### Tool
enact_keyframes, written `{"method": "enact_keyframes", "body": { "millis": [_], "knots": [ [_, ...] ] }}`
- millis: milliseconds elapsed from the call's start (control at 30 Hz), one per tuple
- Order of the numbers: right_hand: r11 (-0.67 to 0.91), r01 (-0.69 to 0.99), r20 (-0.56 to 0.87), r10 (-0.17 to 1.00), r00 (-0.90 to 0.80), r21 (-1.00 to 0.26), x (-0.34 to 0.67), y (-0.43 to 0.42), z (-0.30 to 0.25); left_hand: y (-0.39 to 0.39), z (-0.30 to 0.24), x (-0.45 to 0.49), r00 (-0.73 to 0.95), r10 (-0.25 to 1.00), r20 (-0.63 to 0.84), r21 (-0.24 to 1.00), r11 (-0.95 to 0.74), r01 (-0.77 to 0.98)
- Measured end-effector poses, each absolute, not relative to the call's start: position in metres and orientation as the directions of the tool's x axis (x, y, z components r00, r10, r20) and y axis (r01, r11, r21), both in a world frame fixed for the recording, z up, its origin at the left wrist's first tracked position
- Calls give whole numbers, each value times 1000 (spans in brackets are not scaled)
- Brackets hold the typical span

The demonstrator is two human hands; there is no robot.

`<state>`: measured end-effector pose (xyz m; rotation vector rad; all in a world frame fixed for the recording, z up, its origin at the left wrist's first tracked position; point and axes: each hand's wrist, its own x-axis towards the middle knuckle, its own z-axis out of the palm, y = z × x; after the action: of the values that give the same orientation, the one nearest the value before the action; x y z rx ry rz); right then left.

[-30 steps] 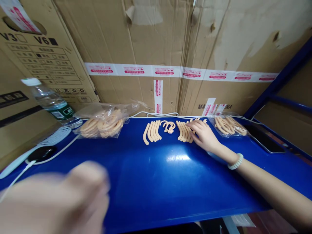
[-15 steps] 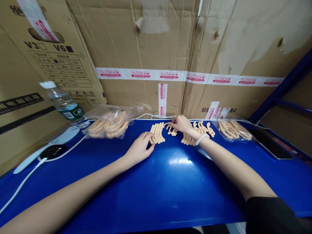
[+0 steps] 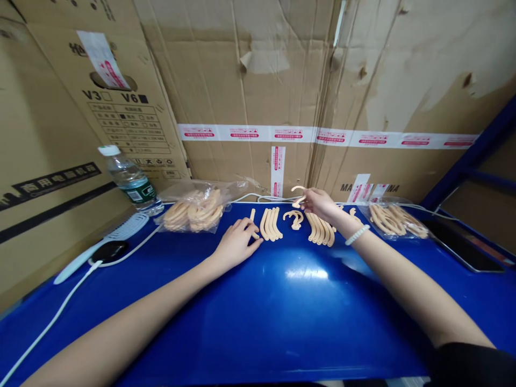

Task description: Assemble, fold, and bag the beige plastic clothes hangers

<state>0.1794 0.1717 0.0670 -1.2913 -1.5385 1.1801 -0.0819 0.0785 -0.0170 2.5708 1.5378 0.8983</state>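
My left hand (image 3: 234, 243) rests at the left of the rows, its fingers bent round a curved beige strip (image 3: 252, 215) that stands apart from the others. Right beside it lies a row of similar curved strips (image 3: 271, 223). Between the thumb and fingers of my right hand (image 3: 320, 204) is a beige hook-shaped piece (image 3: 298, 188), lifted above the table. Below it, another few hook-shaped pieces (image 3: 295, 219) lie in a small cluster. A second row of curved strips (image 3: 320, 230) sits under my right hand, which partly hides more hook pieces (image 3: 353, 213) behind it.
On the blue table (image 3: 258, 312), clear bags of beige parts lie left (image 3: 193, 212) and right (image 3: 397, 219). A water bottle (image 3: 133, 183), hairbrush (image 3: 121, 228), black puck on a white cable (image 3: 108, 251) and phone (image 3: 463, 247) flank them. Cardboard (image 3: 226, 80) walls the back.
My right hand has risen and moved right, lifting a hook-shaped piece off the cluster. One strip at my left hand now stands apart from its row. The view has shifted somewhat.
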Motion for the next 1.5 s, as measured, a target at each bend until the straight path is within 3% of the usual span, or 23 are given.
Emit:
{"method": "enact_keyframes", "body": {
  "millis": [300, 467, 533, 600, 733, 867, 1033, 1167, 1267, 1367, 1500],
  "knots": [
    [-239, -48, -227, 956, -185, -970, 220, 81, 43, 82, -6, -95, 445, 796, 409, 222, -560, 798],
    [-273, -183, -199, 917, -346, -944, 222, 68, 30, 58, 1, -68, 387, 680, 623, 289, -659, 694],
    [-232, -216, -135, 913, -386, -948, 216, 62, 25, 42, 2, -51, 400, 629, 667, 370, -745, 554],
    [-208, -256, -94, 914, -395, -944, 210, 55, 21, 29, 1, -36, 369, 663, 651, 509, -742, 436],
    [-231, -323, -98, 919, -381, -918, 199, 43, 15, 18, -1, -23, 272, 828, 491, 801, -551, 233],
    [-281, -330, -124, 897, -425, -901, 193, 38, 9, 22, -4, -22, 176, 915, 362, 924, -377, 58],
    [-284, -315, -125, 888, -443, -906, 189, 37, 5, 23, -8, -20, 230, 884, 407, 894, -437, 97],
    [-237, -275, -95, 890, -446, -932, 187, 34, 5, 20, -8, -22, 315, 752, 579, 708, -655, 263],
    [-237, -241, -105, 883, -458, -941, 186, 32, 5, 18, -8, -22, 311, 704, 638, 622, -710, 331],
    [-227, -211, -104, 875, -472, -951, 185, 31, 3, 15, -9, -21, 292, 726, 623, 655, -688, 312],
    [-221, -219, -91, 871, -483, -950, 183, 31, 4, 11, -11, -17, 171, 866, 470, 849, -496, 181]
  ]
}}
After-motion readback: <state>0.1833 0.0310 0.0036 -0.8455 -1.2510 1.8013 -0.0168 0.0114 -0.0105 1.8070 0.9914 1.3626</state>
